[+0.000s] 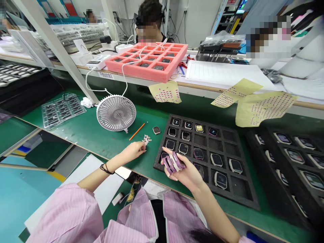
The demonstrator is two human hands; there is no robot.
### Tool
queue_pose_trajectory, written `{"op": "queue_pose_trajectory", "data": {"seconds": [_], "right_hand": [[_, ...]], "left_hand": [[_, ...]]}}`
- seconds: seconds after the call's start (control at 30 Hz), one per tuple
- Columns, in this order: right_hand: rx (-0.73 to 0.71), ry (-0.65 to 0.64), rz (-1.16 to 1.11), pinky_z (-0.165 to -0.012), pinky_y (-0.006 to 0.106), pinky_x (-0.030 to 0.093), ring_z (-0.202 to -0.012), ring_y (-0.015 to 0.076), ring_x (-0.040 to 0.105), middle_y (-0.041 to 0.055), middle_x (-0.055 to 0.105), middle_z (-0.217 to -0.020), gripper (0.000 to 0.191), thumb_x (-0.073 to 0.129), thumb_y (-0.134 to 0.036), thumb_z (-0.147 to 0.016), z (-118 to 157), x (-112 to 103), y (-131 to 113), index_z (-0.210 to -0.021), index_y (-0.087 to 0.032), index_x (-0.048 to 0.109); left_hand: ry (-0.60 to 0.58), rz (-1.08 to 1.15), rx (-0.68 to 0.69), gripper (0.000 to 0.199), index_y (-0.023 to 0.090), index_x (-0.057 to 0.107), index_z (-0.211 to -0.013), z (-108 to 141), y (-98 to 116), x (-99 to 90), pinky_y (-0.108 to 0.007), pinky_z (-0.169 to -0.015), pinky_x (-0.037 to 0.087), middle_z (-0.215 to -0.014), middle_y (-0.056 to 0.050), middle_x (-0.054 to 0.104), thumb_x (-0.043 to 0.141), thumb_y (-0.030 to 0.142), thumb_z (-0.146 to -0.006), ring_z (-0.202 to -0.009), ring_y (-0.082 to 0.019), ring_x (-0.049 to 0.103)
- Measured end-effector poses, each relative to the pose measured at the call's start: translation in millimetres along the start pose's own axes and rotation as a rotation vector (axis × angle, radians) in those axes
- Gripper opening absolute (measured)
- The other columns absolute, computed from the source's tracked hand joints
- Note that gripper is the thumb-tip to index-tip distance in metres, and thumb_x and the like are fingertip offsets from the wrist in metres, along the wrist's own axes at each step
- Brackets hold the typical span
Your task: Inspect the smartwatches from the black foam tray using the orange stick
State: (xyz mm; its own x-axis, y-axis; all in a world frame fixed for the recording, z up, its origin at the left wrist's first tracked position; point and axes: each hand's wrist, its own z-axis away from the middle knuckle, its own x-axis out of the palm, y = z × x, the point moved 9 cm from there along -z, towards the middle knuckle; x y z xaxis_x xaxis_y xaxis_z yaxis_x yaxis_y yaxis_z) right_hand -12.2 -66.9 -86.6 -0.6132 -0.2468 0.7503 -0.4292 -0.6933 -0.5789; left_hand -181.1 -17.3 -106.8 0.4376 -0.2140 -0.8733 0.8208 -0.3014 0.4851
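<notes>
Two grips busy: right grip clamped on bunched lilac watch bands, a sound hold, above the black foam tray at one o'clock; left grip pinched together by small metal clips at twelve.

This is a factory assembly workshop: a long green tabletop runs across the scene, black foam trays of watches lie near and right, a pink foam tray sits on the far shelf, and a worker faces this way beyond it.

The right hand holds purple watch straps above a black foam tray.
</notes>
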Motion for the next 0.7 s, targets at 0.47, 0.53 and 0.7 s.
{"op": "queue_pose_trajectory", "data": {"seconds": [0.47,0.53,0.7], "right_hand": [[0.085,-0.157,-0.04,-0.04,0.023,0.027,-0.051,0.0174,0.06,0.0094,0.071,-0.083,0.035,0.056,-0.043,-0.085,-1,18,11,-0.108,-0.015,0.059],[0.106,-0.198,-0.036,-0.039,0.022,0.028,-0.052,0.0176,0.06,0.009,0.07,-0.081,0.032,0.056,-0.043,-0.085,0,23,14,-0.098,-0.015,0.061],[0.155,-0.277,-0.013,-0.041,0.022,0.029,-0.053,0.0164,0.058,0.0083,0.066,-0.075,0.038,0.056,-0.05,-0.084,5,34,18,-0.086,-0.013,0.062]], "left_hand": [[0.173,0.674,0.451,0.009,0.016,0.073,-0.089,9,124,-71.4,-0.032,-0.087,0.053,-0.087,-0.007,0.074,0.067,0.023,-0.087,-0.086,-0.017,0.069],[0.116,0.753,0.529,0.008,0.017,0.075,-0.085,10,135,-71.5,-0.03,-0.082,0.055,-0.087,-0.007,0.073,0.07,0.023,-0.084,-0.084,-0.017,0.069],[0.028,0.854,0.498,0.014,0.017,0.076,-0.075,2,141,-65.8,-0.027,-0.071,0.058,-0.083,-0.009,0.072,0.074,0.029,-0.081,-0.077,-0.016,0.069]]}}
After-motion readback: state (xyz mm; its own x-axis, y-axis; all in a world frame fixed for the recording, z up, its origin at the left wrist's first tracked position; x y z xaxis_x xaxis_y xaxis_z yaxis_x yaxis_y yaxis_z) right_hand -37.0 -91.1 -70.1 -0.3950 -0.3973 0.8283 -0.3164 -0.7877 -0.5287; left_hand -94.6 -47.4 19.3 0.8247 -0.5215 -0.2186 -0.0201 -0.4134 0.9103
